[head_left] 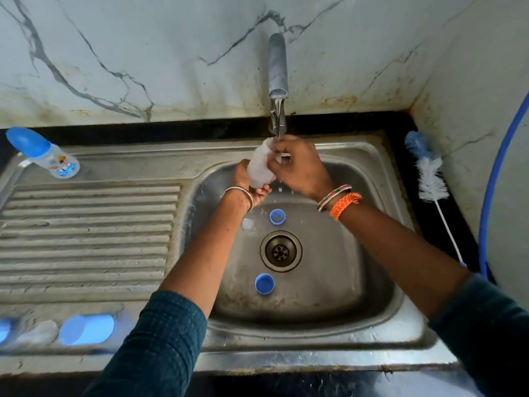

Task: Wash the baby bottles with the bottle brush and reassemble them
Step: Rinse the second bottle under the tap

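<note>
A clear bottle body (259, 167) is held tilted under the running tap (277, 81). My left hand (246, 181) grips its lower end from below. My right hand (297, 167) holds its upper part near the mouth, fingers curled round it. Water drips into the sink basin (343, 267). A blue ring (277, 217), a clear teat (247, 224) and a blue cap (264, 283) lie in the basin around the drain (281, 251). The bottle brush (429, 173) lies on the black counter at the right.
An assembled bottle with a blue cap (43, 153) lies at the far left of the drainboard (86, 239). Another capped bottle (86, 329), blurred, lies at the drainboard's near left. A blue hose (492, 196) curves down the right wall.
</note>
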Action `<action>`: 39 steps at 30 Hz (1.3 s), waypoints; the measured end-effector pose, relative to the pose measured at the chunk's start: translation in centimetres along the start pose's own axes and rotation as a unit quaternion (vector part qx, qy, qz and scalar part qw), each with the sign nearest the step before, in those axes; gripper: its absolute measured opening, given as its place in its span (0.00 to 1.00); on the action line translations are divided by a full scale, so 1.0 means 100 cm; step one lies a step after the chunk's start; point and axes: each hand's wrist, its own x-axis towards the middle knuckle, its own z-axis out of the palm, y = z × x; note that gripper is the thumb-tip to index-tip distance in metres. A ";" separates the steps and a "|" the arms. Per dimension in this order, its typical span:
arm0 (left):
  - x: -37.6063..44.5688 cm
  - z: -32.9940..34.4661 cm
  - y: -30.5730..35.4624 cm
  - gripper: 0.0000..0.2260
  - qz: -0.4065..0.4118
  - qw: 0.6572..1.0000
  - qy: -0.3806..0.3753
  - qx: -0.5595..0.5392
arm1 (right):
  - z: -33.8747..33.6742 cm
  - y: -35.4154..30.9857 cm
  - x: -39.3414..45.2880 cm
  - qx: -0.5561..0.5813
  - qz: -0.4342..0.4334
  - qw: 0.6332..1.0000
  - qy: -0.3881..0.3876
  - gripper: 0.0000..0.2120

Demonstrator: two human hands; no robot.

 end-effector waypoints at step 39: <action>0.023 -0.056 -0.029 0.18 -0.040 0.996 0.071 0.030 | 0.051 -0.001 0.007 0.078 0.175 0.980 0.055 0.28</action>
